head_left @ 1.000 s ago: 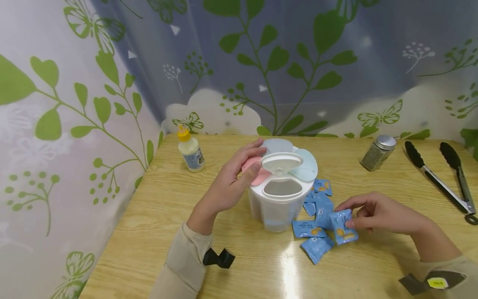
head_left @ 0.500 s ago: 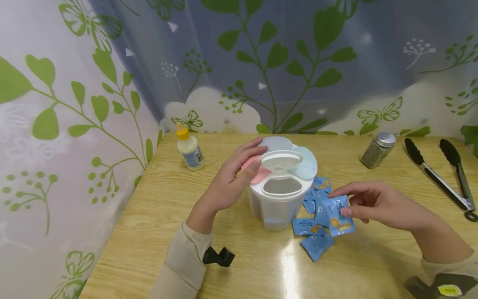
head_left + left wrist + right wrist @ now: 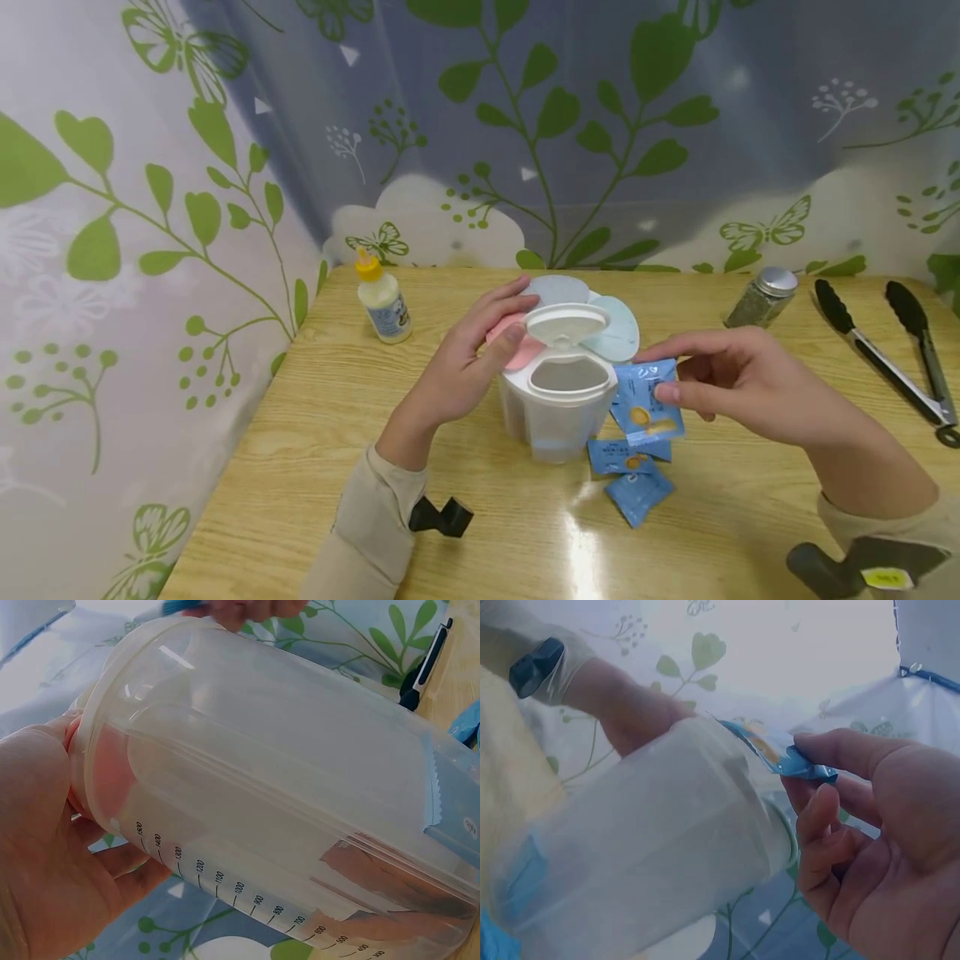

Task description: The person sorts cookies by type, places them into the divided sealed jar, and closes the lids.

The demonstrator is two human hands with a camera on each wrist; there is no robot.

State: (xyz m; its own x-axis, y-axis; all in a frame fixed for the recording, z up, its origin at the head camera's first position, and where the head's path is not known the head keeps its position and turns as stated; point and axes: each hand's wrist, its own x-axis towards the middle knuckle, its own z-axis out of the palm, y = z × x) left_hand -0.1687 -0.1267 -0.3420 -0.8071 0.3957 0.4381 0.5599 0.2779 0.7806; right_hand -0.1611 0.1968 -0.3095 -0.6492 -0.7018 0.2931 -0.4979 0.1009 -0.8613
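A clear storage container (image 3: 555, 429) with a white lid stands on the table. Its front flap (image 3: 567, 321) is raised over an opening, while the pink flap (image 3: 527, 353), grey flap (image 3: 558, 289) and pale blue flap (image 3: 617, 333) lie down. My left hand (image 3: 453, 367) grips the lid's left side, thumb over the pink flap. Between thumb and fingers, my right hand (image 3: 757, 387) pinches a blue snack packet (image 3: 643, 408), right at the container's rim. Through the wall in the left wrist view show brownish packets (image 3: 375, 874) and a blue packet (image 3: 454, 806) in separate compartments.
More blue packets (image 3: 637, 493) lie on the table right of the container. A yellow-capped bottle (image 3: 386, 310) stands at the back left. At the back right are a tilted jar of dried herbs (image 3: 759, 302) and black-tipped tongs (image 3: 885, 367). Patterned curtain (image 3: 600, 125) hangs behind.
My right hand has lifted the blue packet from the pile and carried it up and left to the container's rim. The left hand and the container have stayed in place.
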